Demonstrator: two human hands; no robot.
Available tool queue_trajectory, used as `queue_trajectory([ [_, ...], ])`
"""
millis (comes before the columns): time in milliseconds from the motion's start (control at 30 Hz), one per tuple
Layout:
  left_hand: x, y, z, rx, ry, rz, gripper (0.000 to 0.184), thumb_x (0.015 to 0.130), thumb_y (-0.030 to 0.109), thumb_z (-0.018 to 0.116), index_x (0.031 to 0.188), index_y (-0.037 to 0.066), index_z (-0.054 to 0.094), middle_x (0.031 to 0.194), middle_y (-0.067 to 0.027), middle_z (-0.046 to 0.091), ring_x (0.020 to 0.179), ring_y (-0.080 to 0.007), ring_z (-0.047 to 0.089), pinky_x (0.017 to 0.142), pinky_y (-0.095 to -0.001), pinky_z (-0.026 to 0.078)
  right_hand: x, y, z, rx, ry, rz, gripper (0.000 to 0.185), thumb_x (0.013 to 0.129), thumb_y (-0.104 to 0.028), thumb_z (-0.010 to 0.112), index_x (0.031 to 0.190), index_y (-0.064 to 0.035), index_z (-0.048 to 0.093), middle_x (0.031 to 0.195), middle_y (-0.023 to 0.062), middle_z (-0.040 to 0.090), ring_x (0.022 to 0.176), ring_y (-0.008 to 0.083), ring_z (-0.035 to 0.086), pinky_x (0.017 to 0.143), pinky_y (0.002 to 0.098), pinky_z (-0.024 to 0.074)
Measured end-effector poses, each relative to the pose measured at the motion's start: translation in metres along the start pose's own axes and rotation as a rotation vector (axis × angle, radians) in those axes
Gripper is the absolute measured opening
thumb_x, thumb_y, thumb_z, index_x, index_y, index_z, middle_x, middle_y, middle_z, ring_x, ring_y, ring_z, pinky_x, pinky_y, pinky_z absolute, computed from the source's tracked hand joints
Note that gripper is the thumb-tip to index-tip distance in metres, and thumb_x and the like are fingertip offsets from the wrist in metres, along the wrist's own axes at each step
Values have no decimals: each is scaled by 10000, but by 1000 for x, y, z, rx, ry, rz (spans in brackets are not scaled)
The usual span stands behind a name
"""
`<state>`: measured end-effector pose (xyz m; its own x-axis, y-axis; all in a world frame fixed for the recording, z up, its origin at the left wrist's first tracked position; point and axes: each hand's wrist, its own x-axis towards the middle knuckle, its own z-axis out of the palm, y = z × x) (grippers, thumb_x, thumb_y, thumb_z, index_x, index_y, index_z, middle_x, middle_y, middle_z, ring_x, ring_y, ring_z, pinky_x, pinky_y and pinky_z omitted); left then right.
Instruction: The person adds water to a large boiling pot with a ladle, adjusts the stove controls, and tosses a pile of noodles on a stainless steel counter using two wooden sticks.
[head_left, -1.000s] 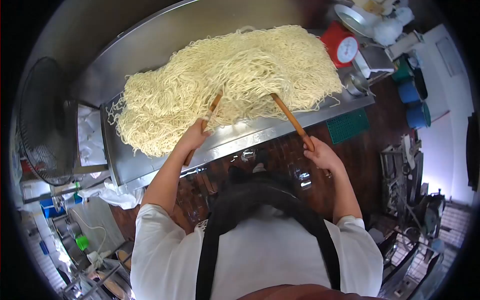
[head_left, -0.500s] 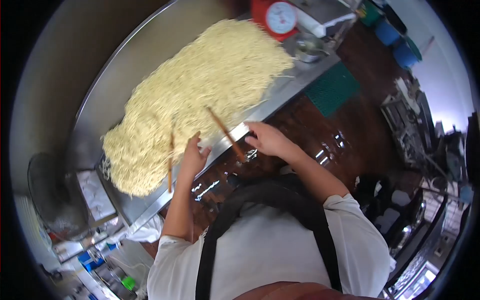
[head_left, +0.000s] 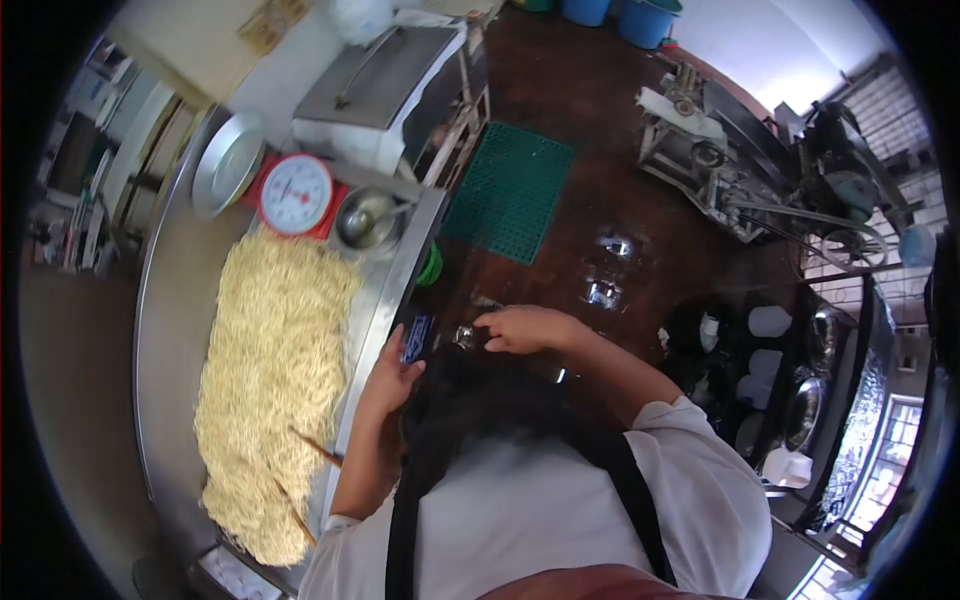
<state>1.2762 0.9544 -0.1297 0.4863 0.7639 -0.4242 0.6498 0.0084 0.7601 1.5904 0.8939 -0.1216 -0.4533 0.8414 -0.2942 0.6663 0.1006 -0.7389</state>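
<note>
My left hand is beside the steel table's front edge, fingers stretched out and thumb apart, holding nothing. Close to its fingertips is a dark thing with a blue-and-white label. My right hand hovers above the floor in front of me, also without anything in it, its fingers partly extended. To the left, a thick layer of pale yellow noodles covers much of the table. Two wooden sticks, an upper one and a lower one, lean with their tips in the noodles, out of both hands.
Beyond the noodles stand a red dial scale, a steel bowl with a utensil and a metal basin. A green mat lies on the wet brown floor. Machinery is at right; blue buckets are at the back.
The view has swung right, so noodles and table now sit further left. Scale, bowl and machinery show more fully. Both hands stay empty; the sticks remain in the noodles.
</note>
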Motion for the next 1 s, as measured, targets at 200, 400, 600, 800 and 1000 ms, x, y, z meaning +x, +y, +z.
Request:
queue_trajectory([
  [200, 134, 87, -28, 69, -135, -36, 823, 883, 147, 724, 1554, 70, 255, 1314, -248, 555, 871, -262, 680, 802, -356, 550, 47, 72, -126, 145, -13, 57, 502, 934, -267, 618, 1376, -54, 512, 1114, 164, 685, 1086, 360, 626, 909, 452, 498],
  [400, 348, 215, -20, 260, -308, 294, 797, 882, 189, 708, 1544, 78, 279, 1373, -259, 508, 1106, -346, 622, 933, -417, 507, -6, 170, -238, 26, 433, 364, 455, 922, -279, 616, 1312, -51, 565, 1085, 192, 680, 1020, 368, 650, 874, 428, 509],
  [600, 511, 397, 2, 389, -552, 555, 776, 911, 234, 671, 1544, 78, 250, 1358, -267, 496, 1235, -430, 524, 1022, -472, 449, -44, 240, -355, 751, 524, 1014, 409, 908, -205, 646, 1293, -73, 603, 1033, 149, 700, 1010, 262, 676, 853, 335, 519],
  [800, 665, 465, 16, 394, -489, 469, 805, 901, 215, 699, 1551, 76, 246, 1354, -268, 504, 1123, -379, 604, 971, -446, 480, -21, 369, -460, 235, 350, 784, 465, 897, -164, 653, 1342, -63, 558, 1126, 203, 674, 1059, 374, 643, 897, 420, 510],
  [1000, 799, 484, -2, 160, -393, 215, 841, 876, 222, 736, 1555, 84, 260, 1265, -224, 594, 957, -255, 667, 860, -380, 527, 92, 488, -670, -7, 353, 444, 555, 935, -292, 632, 1423, -82, 471, 1233, 207, 643, 1143, 378, 609, 940, 460, 501],
])
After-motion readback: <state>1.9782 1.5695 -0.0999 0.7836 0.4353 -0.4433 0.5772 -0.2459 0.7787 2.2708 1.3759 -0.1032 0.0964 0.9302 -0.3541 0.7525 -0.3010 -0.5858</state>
